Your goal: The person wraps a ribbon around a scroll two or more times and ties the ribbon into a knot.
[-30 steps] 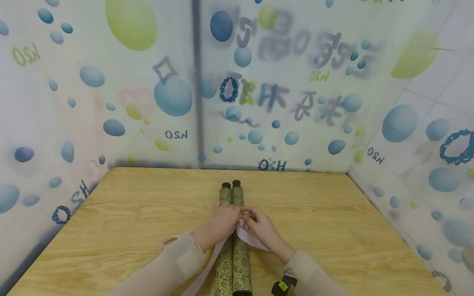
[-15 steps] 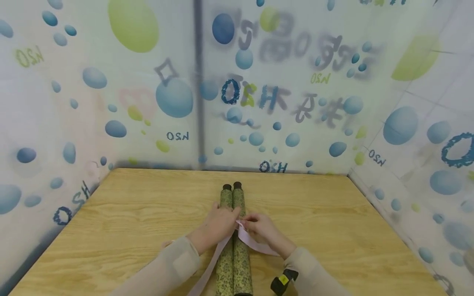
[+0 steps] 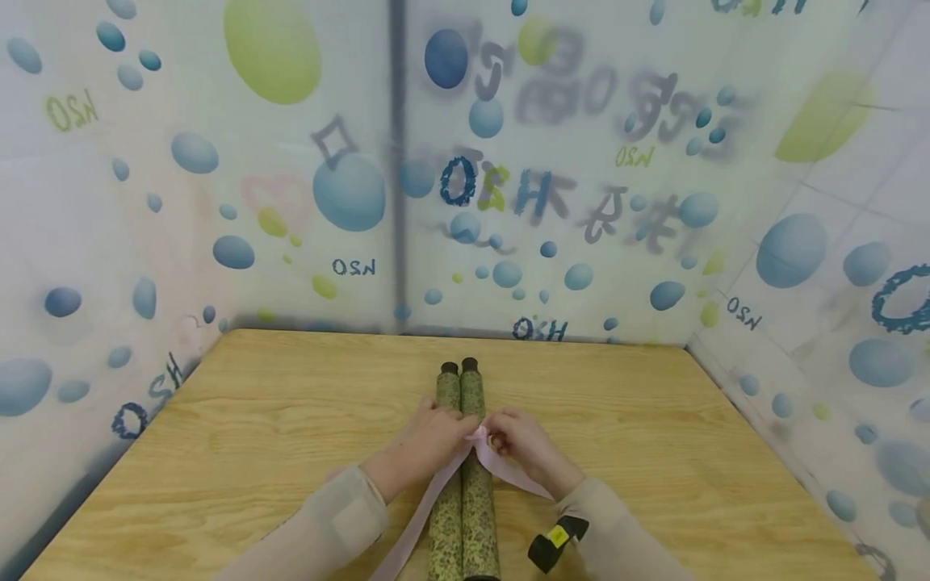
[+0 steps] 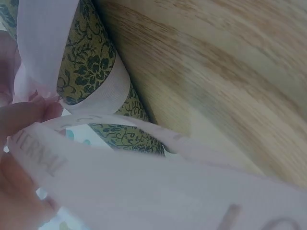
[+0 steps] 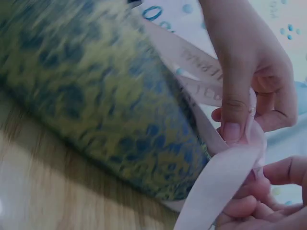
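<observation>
Two scroll-like rolls lie side by side, a left roll (image 3: 446,524) and a right roll (image 3: 478,508), both in yellow-green fabric with dark floral patterning and dark end knobs. Pink ribbon (image 3: 421,516) printed with letters wraps round them and is gathered in a small knot-like bunch on top. My left hand (image 3: 429,442) pinches the ribbon between thumb and fingers at that bunch. From the other side my right hand (image 3: 529,445) pinches it with curled fingers, close to the left thumb. In the right wrist view a ribbon strip (image 5: 216,177) hangs down before the roll (image 5: 86,96).
The rolls rest on a wooden table (image 3: 291,403). A black device with a yellow label (image 3: 555,542) sits at the right sleeve. Printed curtain walls (image 3: 349,298) stand behind the table and along both sides.
My right hand has drawn back rightward from over the rolls, its fingers now more curled at the ribbon. The left hand stays at the gathered ribbon. The head view has shifted slightly.
</observation>
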Tool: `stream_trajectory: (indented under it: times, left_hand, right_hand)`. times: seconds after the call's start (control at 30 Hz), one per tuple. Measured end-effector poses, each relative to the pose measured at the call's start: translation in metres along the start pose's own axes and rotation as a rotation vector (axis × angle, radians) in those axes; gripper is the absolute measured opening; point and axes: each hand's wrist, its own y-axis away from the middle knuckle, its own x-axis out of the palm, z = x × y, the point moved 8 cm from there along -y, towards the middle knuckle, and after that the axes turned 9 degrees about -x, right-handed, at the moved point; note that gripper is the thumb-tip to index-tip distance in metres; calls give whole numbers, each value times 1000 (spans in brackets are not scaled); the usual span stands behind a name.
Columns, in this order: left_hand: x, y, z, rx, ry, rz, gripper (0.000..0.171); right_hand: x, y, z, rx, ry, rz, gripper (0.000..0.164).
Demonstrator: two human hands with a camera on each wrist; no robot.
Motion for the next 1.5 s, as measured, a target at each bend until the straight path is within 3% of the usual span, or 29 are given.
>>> stream_trajectory:
  times: [0.1, 0.23, 0.33, 0.4, 0.47, 0.53, 0.6, 0.77, 0.9, 1.03, 1.13, 1.3, 1.4, 1.5]
  left_hand:
    - [0, 0, -1, 18, -5, 1, 23]
    - [0, 1, 1, 11, -27, 2, 38]
    - [-1, 1, 3, 5, -59, -19, 23]
    - [-3, 2, 2, 8, -75, -31, 14]
    - [-3, 2, 2, 14, -73, -33, 14]
    - [-3, 2, 2, 19, -60, -31, 16]
    - [-3, 2, 3, 17, -38, -23, 15]
    - [0, 3, 3, 22, -44, -14, 15]
    - [-1, 4, 7, 20, -29, -32, 15]
    - [2, 5, 19, -16, 142, 24, 7]
    - [12, 5, 35, -92, 395, 166, 7]
    - [27, 17, 63, -239, 836, 420, 22]
    - [26, 27, 77, -282, 970, 489, 27]
    - [20, 38, 91, -318, 998, 511, 26]
  right_hand:
    - [4, 1, 0, 25, -134, 92, 15]
    - [9, 3, 2, 58, -157, 236, 21]
    - [10, 4, 2, 75, -52, 285, 8]
    - [8, 4, 2, 78, 82, 283, 9]
    - [4, 4, 3, 78, 223, 258, 10]
    - [1, 4, 2, 79, 278, 232, 5]
    - [-1, 3, 2, 76, 232, 212, 3]
    - [-2, 2, -2, 81, -102, 224, 10]
    - [-12, 3, -1, 90, -178, 253, 18]
    - [-28, 6, 3, 74, -150, 262, 16]
    - [-40, 10, 4, 53, -106, 245, 20]
    - [-54, 16, 0, 40, -18, 183, 37]
    - [-56, 20, -3, 39, -33, 183, 41]
    - [-57, 23, -5, 25, -82, 192, 41]
